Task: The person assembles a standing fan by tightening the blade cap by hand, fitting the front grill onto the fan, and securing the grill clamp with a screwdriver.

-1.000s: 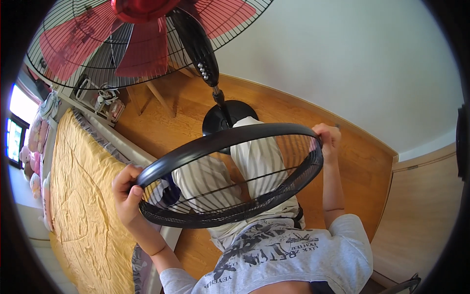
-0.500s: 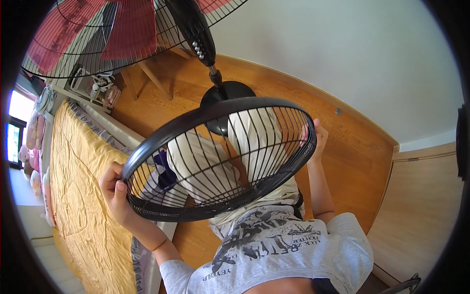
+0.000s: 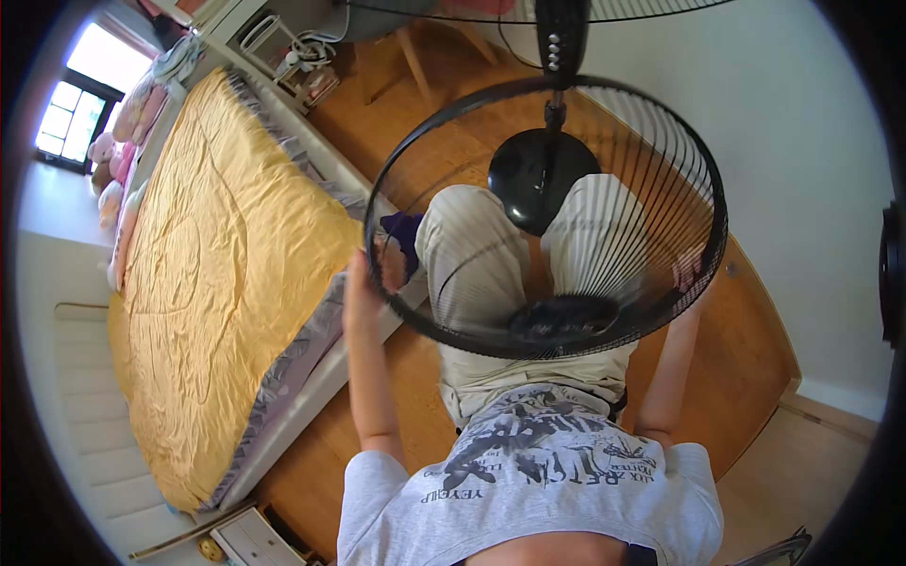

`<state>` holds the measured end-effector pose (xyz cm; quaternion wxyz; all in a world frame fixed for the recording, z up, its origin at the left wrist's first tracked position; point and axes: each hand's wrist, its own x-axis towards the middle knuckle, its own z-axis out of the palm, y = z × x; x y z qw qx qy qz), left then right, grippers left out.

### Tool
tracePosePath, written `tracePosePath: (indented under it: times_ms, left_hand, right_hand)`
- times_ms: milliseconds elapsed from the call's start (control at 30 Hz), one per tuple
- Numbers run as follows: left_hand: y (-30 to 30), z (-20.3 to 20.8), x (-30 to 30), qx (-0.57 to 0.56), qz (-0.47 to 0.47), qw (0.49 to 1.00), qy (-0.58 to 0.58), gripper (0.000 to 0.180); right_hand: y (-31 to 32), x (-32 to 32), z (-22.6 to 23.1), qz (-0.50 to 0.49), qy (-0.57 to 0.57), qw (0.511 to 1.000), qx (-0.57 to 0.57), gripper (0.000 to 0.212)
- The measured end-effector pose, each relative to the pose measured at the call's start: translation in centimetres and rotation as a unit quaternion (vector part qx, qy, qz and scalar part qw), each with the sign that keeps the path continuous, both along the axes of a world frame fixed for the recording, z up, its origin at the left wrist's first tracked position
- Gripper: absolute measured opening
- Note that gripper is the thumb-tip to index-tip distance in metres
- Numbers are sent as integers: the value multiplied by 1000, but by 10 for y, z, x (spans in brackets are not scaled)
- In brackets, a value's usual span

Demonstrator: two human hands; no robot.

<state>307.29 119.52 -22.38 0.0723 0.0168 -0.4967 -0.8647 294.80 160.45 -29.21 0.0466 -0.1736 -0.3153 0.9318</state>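
A round black fan grille (image 3: 564,316) is held over my lap, its wire side and solid centre disc toward my body. My left hand (image 3: 363,288) is closed around the left rim; some fingers show through the wires. My right hand (image 3: 692,274) grips the right rim, partly hidden behind the wires. Beyond the grille stands a pedestal fan, with its round black base (image 3: 545,184) on the floor between my knees. Its control column (image 3: 562,47) rises to the upper edge. Only the lower edge of its wire cage (image 3: 642,17) shows there.
To the left is a bed with a yellow quilt (image 3: 217,264) and plush toys (image 3: 104,156) along its far side. A purple cloth item (image 3: 404,236) is near my left hand. A small cart (image 3: 307,71) and wooden chair legs (image 3: 412,61) are behind. A white wall (image 3: 783,141) rises right.
The grille has levelled from a sideways tilt and turned so its centre disc shows more. My view has shifted left and downward, leaving most of the fan head out of sight.
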Motion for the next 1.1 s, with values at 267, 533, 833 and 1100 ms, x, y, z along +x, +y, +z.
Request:
tracePosePath:
  times_ms: [267,533,833,1100]
  left_hand:
    - [78,-57,15,187,171,965,-70,23]
    - [70,-67,11,268,186,941,-92,23]
    - [79,-65,6,384,171,907,-19,24]
    - [152,-83,77,214,145,959,-121,32]
  right_hand:
    - [-10,-24,-19,90,-82,961,248,30]
    - [-18,-31,-42,204,-133,936,256,30]
    - [-13,-30,-41,232,-77,966,78,28]
    - [-6,-24,-10,216,-189,921,263,35]
